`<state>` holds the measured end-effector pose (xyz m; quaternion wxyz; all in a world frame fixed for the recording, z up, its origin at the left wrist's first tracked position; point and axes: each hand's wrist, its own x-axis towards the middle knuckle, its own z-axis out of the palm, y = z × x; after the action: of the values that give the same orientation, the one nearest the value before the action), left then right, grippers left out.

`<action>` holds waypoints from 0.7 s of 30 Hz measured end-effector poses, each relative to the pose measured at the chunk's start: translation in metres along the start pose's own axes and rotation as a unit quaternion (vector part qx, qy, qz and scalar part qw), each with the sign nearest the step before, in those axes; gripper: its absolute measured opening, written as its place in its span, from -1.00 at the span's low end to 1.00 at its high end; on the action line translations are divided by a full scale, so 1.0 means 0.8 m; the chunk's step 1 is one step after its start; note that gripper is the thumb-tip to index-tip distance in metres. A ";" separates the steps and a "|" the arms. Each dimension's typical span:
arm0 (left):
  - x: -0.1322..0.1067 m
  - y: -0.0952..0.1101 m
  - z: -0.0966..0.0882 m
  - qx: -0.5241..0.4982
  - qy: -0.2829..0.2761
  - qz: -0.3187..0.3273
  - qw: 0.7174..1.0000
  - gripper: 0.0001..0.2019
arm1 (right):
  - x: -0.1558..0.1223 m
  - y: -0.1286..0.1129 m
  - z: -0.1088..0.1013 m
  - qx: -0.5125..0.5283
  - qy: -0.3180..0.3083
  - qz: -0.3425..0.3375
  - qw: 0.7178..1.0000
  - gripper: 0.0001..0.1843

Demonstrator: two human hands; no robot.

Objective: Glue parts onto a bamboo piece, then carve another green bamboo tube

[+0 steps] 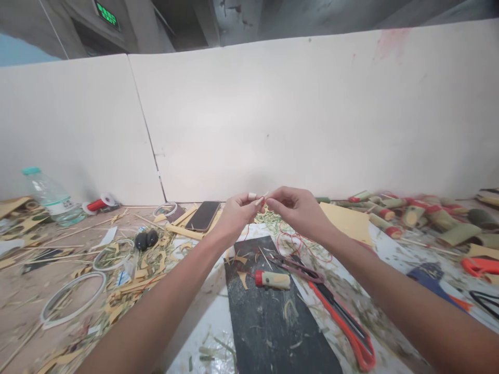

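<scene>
My left hand and my right hand are raised close together above the work surface, fingertips pinched and nearly touching. Thin red thread runs down from the fingertips of both and lies in loose loops below the right one. A tiny pale piece shows at the fingertips, too small to name. A pale band wraps a left fingertip. Beneath them, on a black board, lies a short bamboo tube with a red end. A red utility knife and dark-handled scissors rest at its right.
Left are a tilted plastic bottle, a red thread spool, tape rings and a phone. Bamboo tubes pile up at right beside a yellow sheet. Shavings litter the table; a white partition stands behind.
</scene>
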<state>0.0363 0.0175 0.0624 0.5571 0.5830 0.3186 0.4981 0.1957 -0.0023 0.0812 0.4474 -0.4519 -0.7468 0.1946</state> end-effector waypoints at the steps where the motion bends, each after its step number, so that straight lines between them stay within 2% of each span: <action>1: 0.000 0.000 -0.001 -0.008 -0.009 -0.008 1.000 -0.74 | 0.000 0.001 0.000 0.003 -0.004 0.004 1.000 -0.81; 12: -0.002 0.002 -0.013 -0.041 -0.062 -0.076 0.994 -0.70 | 0.003 -0.001 -0.006 0.034 0.002 0.017 0.999 -0.82; 16: -0.003 0.007 -0.010 -0.034 -0.062 -0.094 0.993 -0.70 | 0.002 -0.001 -0.005 0.010 0.005 0.007 1.000 -0.82; 21: -0.006 0.010 -0.007 -0.024 -0.051 -0.092 0.994 -0.74 | 0.001 0.001 -0.004 -0.009 -0.022 -0.011 1.000 -0.79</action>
<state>0.0283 0.0137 0.0689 0.6295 0.5627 0.3301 0.4221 0.1988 -0.0019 0.0824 0.4289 -0.4430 -0.7632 0.1932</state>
